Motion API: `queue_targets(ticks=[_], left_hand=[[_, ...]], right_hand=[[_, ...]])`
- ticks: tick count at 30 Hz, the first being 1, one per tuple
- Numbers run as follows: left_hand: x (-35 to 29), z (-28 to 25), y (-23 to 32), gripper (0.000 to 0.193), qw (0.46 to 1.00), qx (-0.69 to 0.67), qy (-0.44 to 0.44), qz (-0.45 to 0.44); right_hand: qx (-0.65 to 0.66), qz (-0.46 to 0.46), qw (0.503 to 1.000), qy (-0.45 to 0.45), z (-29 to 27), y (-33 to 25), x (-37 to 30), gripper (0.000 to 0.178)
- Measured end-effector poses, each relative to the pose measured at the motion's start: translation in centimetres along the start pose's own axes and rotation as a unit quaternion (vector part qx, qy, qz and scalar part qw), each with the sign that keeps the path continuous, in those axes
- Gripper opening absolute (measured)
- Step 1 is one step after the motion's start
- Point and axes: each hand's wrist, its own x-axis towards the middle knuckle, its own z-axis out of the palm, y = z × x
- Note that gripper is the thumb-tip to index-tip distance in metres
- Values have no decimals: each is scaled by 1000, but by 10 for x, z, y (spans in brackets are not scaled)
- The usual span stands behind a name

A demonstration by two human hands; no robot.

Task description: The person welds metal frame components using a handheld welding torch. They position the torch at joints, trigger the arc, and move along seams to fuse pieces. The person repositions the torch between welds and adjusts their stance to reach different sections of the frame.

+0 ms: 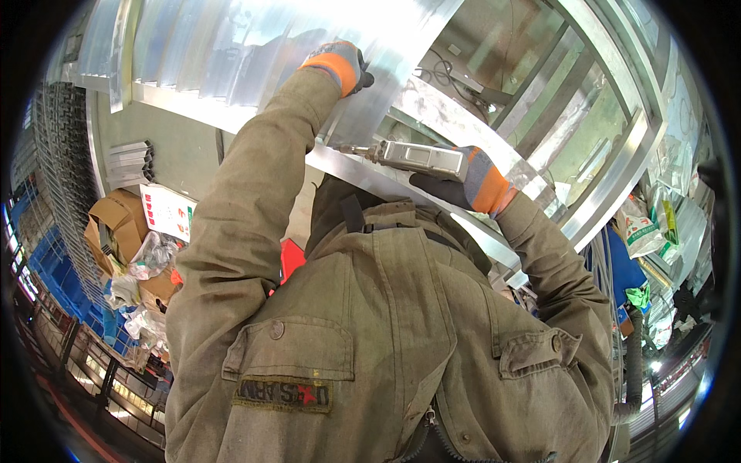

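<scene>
Metal tool [421,158] gripped in right hand [471,185], fingers closed; left hand [340,65] seemingly pressing aluminium frame [231,116].

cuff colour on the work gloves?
Orange cuffs over grey knit, dark palms, on both the left hand and right hand; head view.

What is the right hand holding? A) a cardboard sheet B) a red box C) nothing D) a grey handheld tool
D: the right hand has its grip closed around a grey tool whose tip points at the metal frame, while the left hand presses on the metal sheet above.
</scene>
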Motion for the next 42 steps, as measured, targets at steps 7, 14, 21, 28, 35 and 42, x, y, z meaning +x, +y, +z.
queue_targets(ticks=[7,14,21,28,35,42], left_hand=[[-4,-9,0,37,997,-58,-47,-15],[-9,-12,2,39,999,-7,-38,19],[-6,-7,1,40,999,-25,-24,7],[-6,-6,2,40,999,-38,-20,-12],[-9,-8,2,42,999,-23,-28,-2],[-5,-5,-2,43,998,-51,-21,4]], right_hand=[[-203,19,979,9,-2,44,-10,38],[-214,50,975,18,3,75,-17,42],[-347,9,938,-19,-5,91,-22,43],[-348,33,937,-8,-6,92,-24,39],[-220,30,975,15,-9,100,-26,38],[-164,25,986,9,-9,84,-25,38]])
